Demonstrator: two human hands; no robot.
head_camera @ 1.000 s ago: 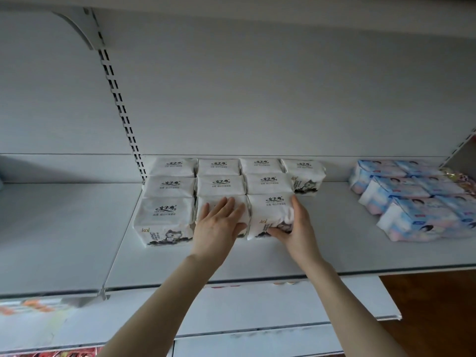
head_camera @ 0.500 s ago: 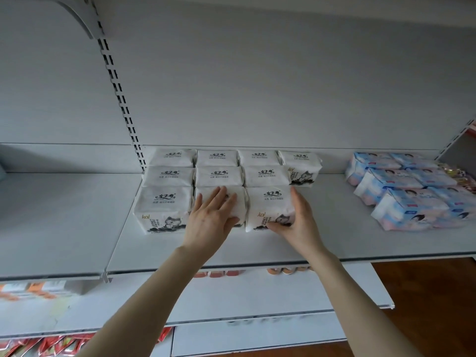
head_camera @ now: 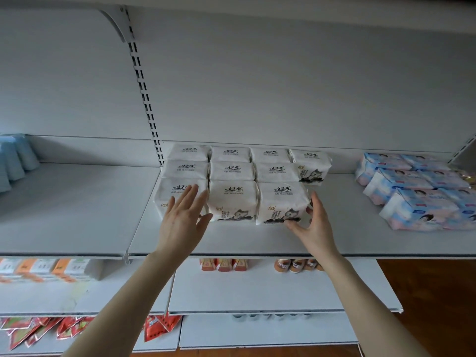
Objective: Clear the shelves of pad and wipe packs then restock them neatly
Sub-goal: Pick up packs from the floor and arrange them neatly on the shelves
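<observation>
**Head view: two hands at white packs on a shelf**

White packs [head_camera: 231,171] sit in neat rows on the grey shelf [head_camera: 244,240]. The left hand [head_camera: 184,217], flat and straight-fingered, holds nothing. The right hand [head_camera: 313,225], loosely spread, touches the front-right pack [head_camera: 282,202] at its corner.

Both bare arms reach up and forward, hands apart.
Left hand [head_camera: 183,222] flat, fingers [head_camera: 192,195] straight and spread; right hand [head_camera: 313,228] relaxed, thumb out sideways, fingers lightly curved.
</observation>
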